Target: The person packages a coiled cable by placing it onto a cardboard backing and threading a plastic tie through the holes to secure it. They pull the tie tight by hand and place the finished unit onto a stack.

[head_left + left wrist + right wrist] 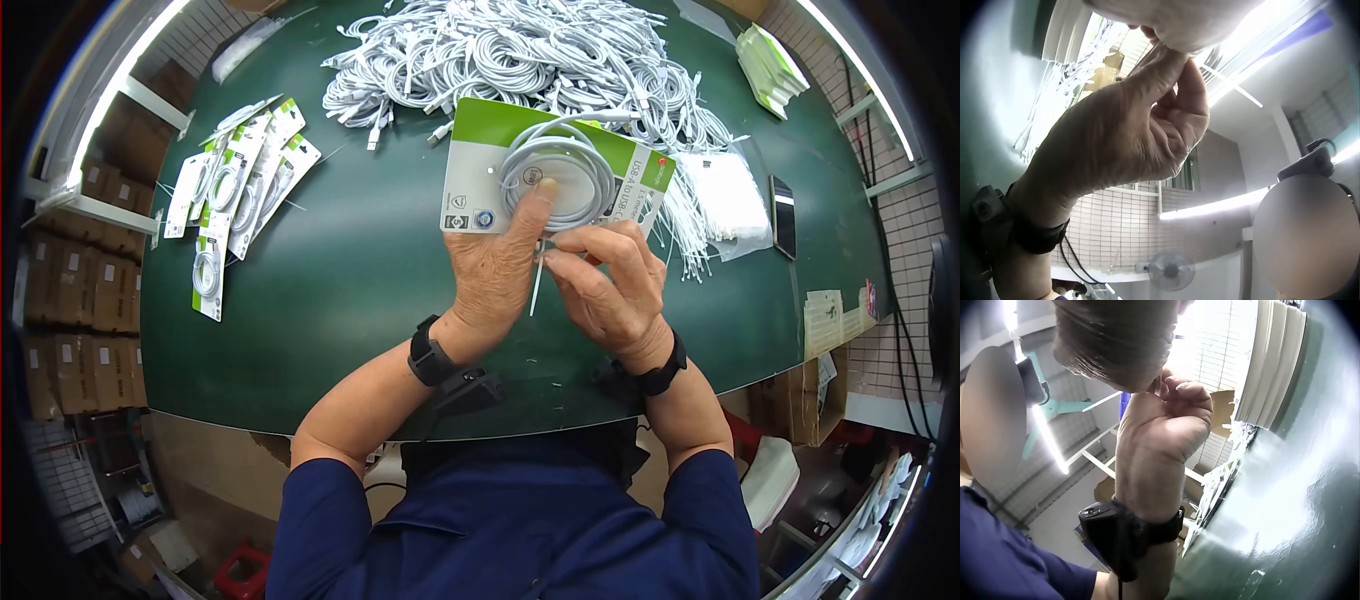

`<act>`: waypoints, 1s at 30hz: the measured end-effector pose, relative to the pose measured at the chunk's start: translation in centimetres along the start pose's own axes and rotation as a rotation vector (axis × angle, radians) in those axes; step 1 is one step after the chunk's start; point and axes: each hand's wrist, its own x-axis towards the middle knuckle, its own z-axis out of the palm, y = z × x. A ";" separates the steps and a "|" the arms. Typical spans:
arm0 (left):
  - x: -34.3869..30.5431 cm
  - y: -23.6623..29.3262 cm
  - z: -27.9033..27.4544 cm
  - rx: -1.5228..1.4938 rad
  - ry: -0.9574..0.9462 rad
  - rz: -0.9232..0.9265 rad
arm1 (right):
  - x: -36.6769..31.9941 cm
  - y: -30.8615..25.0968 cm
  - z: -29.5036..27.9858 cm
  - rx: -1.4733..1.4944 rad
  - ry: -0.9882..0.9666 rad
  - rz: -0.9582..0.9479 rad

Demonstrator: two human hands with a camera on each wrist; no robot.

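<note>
Cable (603, 185): coiled, lying against the printed face of a card (478, 150), directly under the left thumb. One plug (620, 116) lies beyond the grip, at the coil's far edge.

Left hand (488, 285): closed on the card at its near edge. Thumb presses over the middle of the coil; the other fingers are mostly hidden behind. Judged reason: thumb pressure stops the loops springing open or sliding across the card, and the printed side faces up so the coil's position can be seen.

Right hand (615, 290): thumb and forefinger pinch a thin white tie (537, 290) at the coil's near edge, just beside the left thumb. Tie's tail hangs toward the body. Pinching so close to the coil probably gives fine control of a slim strip. Whether the tie is fastened: cannot tell. Wrist views show both hands close together but not the coil.

Around the grip: pile (520, 55) of coiled cables beyond it; more ties (685, 240) to its right, seemingly within short reach of the right hand; carded cables (243, 170) overlapping to its left, perhaps grouped apart from the loose ones. Card stack (770, 72) lies far right; phone (783, 217) nearer, beyond the ties.
</note>
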 end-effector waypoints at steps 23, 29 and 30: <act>-0.3 0.6 0.8 0.009 0.067 -0.105 | 0.0 -0.2 1.3 -0.059 -0.032 0.139; -0.2 0.3 -0.2 0.162 -0.030 -0.100 | -0.5 -0.3 1.5 -0.047 -0.026 0.194; -0.2 0.3 -0.1 0.147 -0.024 -0.086 | -0.5 -0.3 1.4 -0.043 -0.019 0.198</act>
